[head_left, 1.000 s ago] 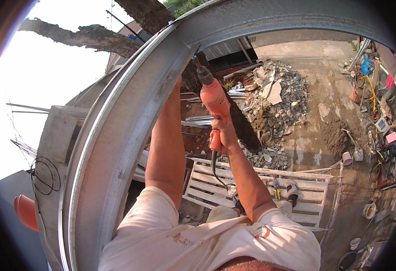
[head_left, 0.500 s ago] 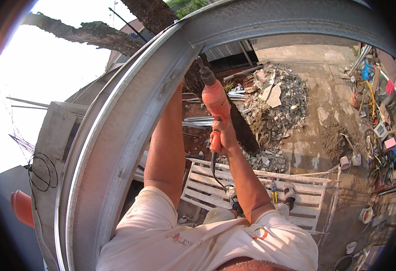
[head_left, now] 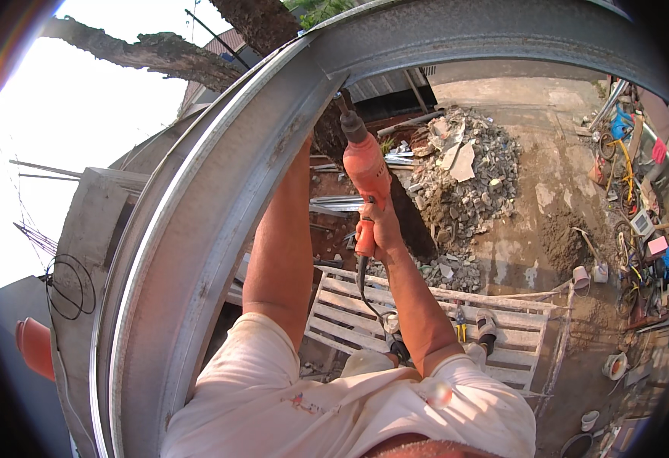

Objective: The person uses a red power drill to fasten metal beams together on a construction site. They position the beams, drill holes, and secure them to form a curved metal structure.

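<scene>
My right hand [head_left: 380, 227] is wrapped round the rear handle of a red power drill [head_left: 367, 166]. The drill points up and away from me, with its dark chuck [head_left: 354, 127] close below the inner corner of a grey steel beam frame [head_left: 220, 183]. Its bit reaches toward the beam's underside; whether it touches the metal I cannot tell. A black cord [head_left: 361, 278] hangs from the handle. My left forearm [head_left: 279, 237] rises beside the long left beam, and the hand at its end is hidden behind the steel, so its fingers do not show.
Beneath me is a whitish slatted wooden platform [head_left: 426, 305], with yellow-handled pliers [head_left: 461, 327] beside my foot. A tree trunk [head_left: 414, 221] stands below the drill. Farther off lie a rubble heap [head_left: 464, 168] and a shovel [head_left: 595, 259]. Assorted clutter lines the right side.
</scene>
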`<state>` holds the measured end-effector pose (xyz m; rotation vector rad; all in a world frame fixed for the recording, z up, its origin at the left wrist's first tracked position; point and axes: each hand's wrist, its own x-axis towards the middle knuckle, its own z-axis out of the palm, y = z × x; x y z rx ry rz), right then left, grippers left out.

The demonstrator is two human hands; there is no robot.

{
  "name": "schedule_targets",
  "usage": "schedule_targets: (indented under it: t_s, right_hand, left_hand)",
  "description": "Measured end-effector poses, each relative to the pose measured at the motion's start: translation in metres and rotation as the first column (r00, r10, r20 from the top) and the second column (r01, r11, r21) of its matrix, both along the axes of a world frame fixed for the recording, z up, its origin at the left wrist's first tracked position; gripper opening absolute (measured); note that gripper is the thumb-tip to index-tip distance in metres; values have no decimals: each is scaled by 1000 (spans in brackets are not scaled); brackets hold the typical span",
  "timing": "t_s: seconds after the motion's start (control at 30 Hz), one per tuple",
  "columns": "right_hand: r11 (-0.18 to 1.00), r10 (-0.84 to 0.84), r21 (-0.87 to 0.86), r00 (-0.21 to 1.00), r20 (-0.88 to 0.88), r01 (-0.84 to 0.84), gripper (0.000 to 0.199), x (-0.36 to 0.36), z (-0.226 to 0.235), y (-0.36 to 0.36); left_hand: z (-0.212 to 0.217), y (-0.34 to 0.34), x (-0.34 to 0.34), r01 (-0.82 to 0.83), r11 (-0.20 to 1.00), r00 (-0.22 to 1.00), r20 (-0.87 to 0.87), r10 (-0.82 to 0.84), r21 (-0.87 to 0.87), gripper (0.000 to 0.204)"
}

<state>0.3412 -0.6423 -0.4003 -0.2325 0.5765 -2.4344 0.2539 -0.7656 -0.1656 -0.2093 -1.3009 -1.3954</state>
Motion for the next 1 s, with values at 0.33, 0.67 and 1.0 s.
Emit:
schedule_targets:
  t_s: [0.33, 0.67, 1.0]
  right_hand:
    - [999, -11, 46, 1000, -10, 12, 60, -2, -1, 1]
    - [999, 9, 41, 999, -34, -7, 62, -3, -1, 1]
    - [998, -14, 61, 999, -29, 16, 61, -5, 1, 5]
  left_hand:
    - [-2, -1, 2, -2, 1000, 1000, -5, 2, 10, 54]
    - [0, 0, 0, 0, 1000, 1000, -13, 0, 15, 56]
    - [-4, 1, -1, -7, 1000, 1000, -19, 8, 19, 59]
